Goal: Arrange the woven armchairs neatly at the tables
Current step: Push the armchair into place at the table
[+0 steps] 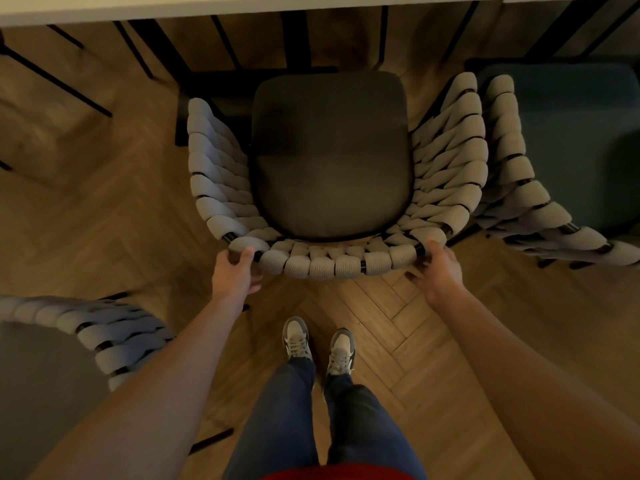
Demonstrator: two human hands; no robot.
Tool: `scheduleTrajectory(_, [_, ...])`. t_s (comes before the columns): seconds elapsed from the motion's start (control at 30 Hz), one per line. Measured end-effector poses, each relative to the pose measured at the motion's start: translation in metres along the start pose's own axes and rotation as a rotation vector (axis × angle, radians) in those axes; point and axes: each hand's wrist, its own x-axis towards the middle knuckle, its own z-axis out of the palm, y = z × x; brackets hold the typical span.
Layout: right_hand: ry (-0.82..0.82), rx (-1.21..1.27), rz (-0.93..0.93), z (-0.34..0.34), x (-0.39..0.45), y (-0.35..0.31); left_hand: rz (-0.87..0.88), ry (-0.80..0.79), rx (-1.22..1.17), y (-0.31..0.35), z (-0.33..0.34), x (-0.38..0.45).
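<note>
Your left hand and right hand both grip the armchair by its back rim. It has thick grey woven rope and a dark cushion, facing the white desk.

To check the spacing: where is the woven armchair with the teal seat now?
In the head view, the woven armchair with the teal seat stands at the right edge, its woven side against the grey-cushioned woven armchair.
</note>
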Motion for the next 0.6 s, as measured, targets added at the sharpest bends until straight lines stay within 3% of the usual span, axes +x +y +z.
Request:
scheduleTrajectory(0.17, [-0.074,-0.042,-0.003,-0.009,-0.017,0.036,-0.018,-0.061,0.021,-0.025,-0.001,-0.031])
scheduleTrajectory(0.33, [-0.204,-0.239,0.050,-0.015,-0.032,0.069,-0.078,-0.106,-0.011,-0.061,-0.002,-0.062])
scheduleTrajectory(0.6, [-0.417,-0.585,0.055,0.019,-0.078,0.111,-0.237,0.016,-0.264,-0.140,-0.057,-0.090])
